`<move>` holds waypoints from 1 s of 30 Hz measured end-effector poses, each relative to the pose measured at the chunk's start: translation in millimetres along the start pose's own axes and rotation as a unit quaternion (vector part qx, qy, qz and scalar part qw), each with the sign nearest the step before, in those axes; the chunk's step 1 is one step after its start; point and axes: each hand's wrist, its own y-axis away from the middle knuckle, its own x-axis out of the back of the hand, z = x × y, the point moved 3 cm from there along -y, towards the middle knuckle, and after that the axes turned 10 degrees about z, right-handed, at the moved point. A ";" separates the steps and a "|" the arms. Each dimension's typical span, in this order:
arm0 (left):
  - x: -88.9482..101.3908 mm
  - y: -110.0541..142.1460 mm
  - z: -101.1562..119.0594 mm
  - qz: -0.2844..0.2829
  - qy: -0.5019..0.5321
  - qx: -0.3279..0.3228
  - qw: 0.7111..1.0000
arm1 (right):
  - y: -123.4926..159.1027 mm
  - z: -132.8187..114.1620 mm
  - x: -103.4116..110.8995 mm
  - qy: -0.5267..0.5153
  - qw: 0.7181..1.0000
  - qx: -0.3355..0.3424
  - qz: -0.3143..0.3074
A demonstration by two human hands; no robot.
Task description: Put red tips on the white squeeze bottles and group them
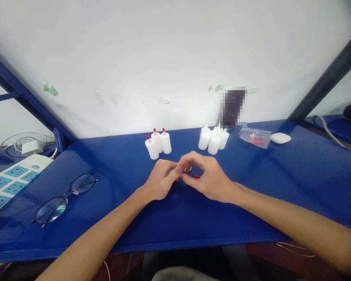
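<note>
My left hand [163, 180] and my right hand [212, 177] meet over the middle of the table, thumbs and fingertips pressed together. Whatever they pinch is mostly hidden by the fingers; only a small white bit shows between them. Through the gap between my right thumb and index finger, small red pieces [197, 176] appear on the table. Beyond my left hand stand three white squeeze bottles [165, 143] with red tips. Past my right hand, several white bottles [213, 145] without red tips stand in a close group.
Eyeglasses [66, 195] and a power strip [16, 179] lie on the left of the blue table [128, 230]. At the back right are a clear plastic bag [251, 136] with red pieces, a white rounded object [280, 138] and a blurred-out dark object [233, 107] against the wall.
</note>
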 end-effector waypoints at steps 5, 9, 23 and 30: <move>-0.5 -0.1 -0.1 -0.022 0.008 -0.005 1.000 | 3.0 -1.5 -1.7 0.030 0.999 0.029 0.000; -0.6 0.9 2.5 -0.023 -0.008 -0.021 0.999 | 5.3 -1.8 -2.9 0.039 0.998 0.038 -0.011; 7.0 0.8 -5.2 0.082 0.059 0.018 0.995 | -8.1 6.5 17.4 0.053 0.993 0.017 0.100; 14.9 -4.7 -18.5 0.101 -0.033 0.084 0.991 | -16.6 24.6 34.8 0.170 0.980 0.001 0.103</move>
